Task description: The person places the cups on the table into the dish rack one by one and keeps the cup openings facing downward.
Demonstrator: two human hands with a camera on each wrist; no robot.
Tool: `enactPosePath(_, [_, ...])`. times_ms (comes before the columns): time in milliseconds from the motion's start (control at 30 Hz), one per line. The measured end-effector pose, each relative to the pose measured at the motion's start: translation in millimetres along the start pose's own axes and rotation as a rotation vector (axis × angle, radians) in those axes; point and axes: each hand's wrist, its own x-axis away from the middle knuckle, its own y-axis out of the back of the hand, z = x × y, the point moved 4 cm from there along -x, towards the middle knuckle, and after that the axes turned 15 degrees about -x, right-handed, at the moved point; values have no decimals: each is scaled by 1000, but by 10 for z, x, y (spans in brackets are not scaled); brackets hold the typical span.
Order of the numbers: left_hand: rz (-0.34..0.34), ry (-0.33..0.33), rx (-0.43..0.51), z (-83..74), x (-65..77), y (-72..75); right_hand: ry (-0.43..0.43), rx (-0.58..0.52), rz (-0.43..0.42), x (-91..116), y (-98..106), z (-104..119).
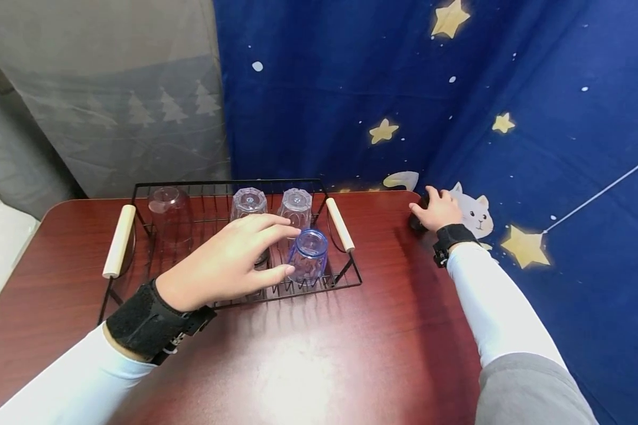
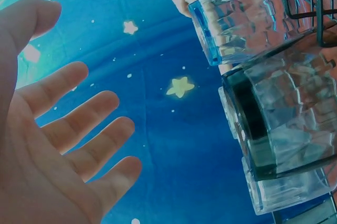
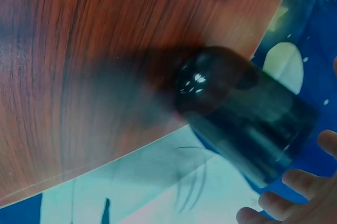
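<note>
My left hand [image 1: 228, 260] hovers over a black wire rack [image 1: 298, 297], fingers spread and holding nothing. Beside its thumb and fingertips stands a blue-tinted glass [image 1: 308, 257], upside down in the rack; whether they touch is unclear in the head view. The left wrist view shows a gap between that hand [image 2: 63, 129] and the faceted glasses, a dark one [image 2: 284, 113] among them. At the table's back right corner my right hand [image 1: 440, 211] is spread at a dark glass [image 3: 242, 113], which stands on the tabletop. Its fingers [image 3: 305, 182] look extended beside the glass, not wrapped round it.
Two clear glasses [image 1: 249, 202] stand upside down at the rack's back, and a taller tinted glass [image 1: 170, 215] at its left. Pale wooden handles [image 1: 340, 224] top the rack's ends. A blue star-patterned curtain [image 1: 324, 88] hangs behind the red-brown table [image 1: 377, 342].
</note>
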Motion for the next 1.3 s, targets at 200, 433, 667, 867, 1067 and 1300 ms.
enactPosePath(200, [-21, 5, 9, 14, 46, 58, -59, 31, 41, 37, -43, -111])
enactPosePath(433, [-48, 26, 10, 82, 99, 82, 14, -12, -42, 115, -72, 18])
enactPosePath(667, [-53, 48, 21, 119, 121, 98, 110, -47, -46, 114, -166, 88])
enactPosePath(867, [-41, 99, 21, 160, 151, 93, 203, -101, -79, 181, -141, 145])
enactPosePath(1067, [-11, 168, 17, 223, 133, 77, 340, -170, -136, 348, 62, 581])
enactPosePath(1300, [12, 193, 24, 235, 103, 48, 461, -225, -145, 684, 252, 1152])
